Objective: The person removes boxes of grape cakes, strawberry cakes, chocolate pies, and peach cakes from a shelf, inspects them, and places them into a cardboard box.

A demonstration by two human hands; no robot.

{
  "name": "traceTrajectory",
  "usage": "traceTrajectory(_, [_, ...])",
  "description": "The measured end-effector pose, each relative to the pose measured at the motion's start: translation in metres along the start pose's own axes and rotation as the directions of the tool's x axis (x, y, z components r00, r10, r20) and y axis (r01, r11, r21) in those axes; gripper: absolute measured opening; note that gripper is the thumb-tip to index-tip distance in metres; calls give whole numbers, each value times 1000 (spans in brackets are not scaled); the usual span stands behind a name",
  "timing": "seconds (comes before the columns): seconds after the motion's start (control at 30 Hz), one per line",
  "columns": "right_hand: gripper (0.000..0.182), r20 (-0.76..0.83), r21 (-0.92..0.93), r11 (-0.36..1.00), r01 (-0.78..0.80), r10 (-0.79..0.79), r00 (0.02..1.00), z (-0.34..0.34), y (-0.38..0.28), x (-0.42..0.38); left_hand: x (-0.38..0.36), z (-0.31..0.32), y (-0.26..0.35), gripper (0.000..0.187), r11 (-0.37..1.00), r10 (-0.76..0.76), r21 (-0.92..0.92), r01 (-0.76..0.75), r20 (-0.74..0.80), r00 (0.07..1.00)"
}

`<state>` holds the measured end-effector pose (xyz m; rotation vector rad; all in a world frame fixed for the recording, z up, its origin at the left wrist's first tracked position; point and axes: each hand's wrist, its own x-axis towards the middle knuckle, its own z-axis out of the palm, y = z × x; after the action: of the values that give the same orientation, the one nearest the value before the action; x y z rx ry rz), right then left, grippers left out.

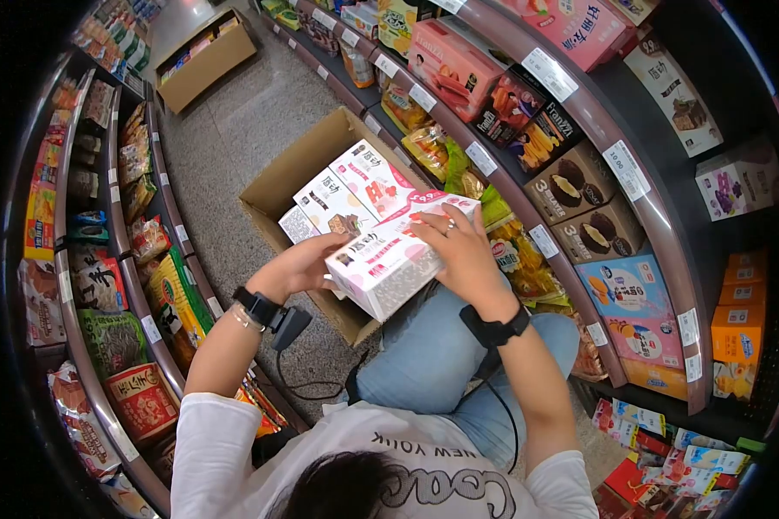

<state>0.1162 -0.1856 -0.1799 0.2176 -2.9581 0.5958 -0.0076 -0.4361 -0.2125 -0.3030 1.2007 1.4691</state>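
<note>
"Shop shelves line both sides of the grey floor. How are the hands placed?"

"Left hand curls round one end of the white box, fingers parted; right hand lies over the other end, fingers slightly spread across the top. Both have hold of it; I can't tell how firmly."

"And where is the box?"

"Over the near side of the open carton, tilted, with similar boxes just beyond it. Whether it touches them is hidden."

"What makes for good handling?"

"I'd share the weight between both hands, press lightly so the card doesn't dent, and mind the carton's near edge so no corner snags."

"Anything farther off?"

"Another carton stands on the floor, well apart."
</note>
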Motion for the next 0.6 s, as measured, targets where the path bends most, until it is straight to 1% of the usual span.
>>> traceTrajectory(0.07, [59, -22, -16, 999, 36, -36, 999, -12, 4, -6, 33, -8, -7, 39, 999, 0, -40, 1, 20, 1000])
traceTrajectory(0.1, [59, -38, -25, 998, 55, -56, 998, -19, 5, -8, 48, -5, -11, 33, 996, -31, -83, 37, 71, 997])
traceTrajectory(0.23, [59, -52, -91, 996, 12, -17, 998, -40, 6, -16, 89, 18, -17, 27, 988, -144, -39, 149, 111, 983])
traceTrajectory(0.27, [59, -58, -103, 995, -4, -2, 998, -42, 9, -17, 99, 20, -21, 28, 989, -148, 28, 147, 66, 987])
traceTrajectory(0.33, [58, -69, -122, 992, -37, 28, 997, -43, 12, -19, 88, 30, -15, 30, 953, -26, 304, -13, 124, 992])
traceTrajectory(0.4, [58, -83, -149, 986, -71, 59, 995, -42, 15, -19, 82, 35, -19, 34, 865, 147, 455, -213, 177, 973])
traceTrajectory(0.43, [58, -94, -155, 984, -85, 71, 993, -41, 16, -18, 82, 36, -21, 35, 808, 219, 507, -299, 213, 952])
traceTrajectory(0.5, [59, -107, -171, 980, -102, 85, 991, -39, 17, -16, 84, 44, -23, 35, 740, 288, 550, -387, 261, 922])
traceTrajectory(0.6, [59, -115, -183, 978, -105, 84, 990, -35, 21, -11, 92, 57, -24, 35, 713, 319, 553, -431, 291, 902])
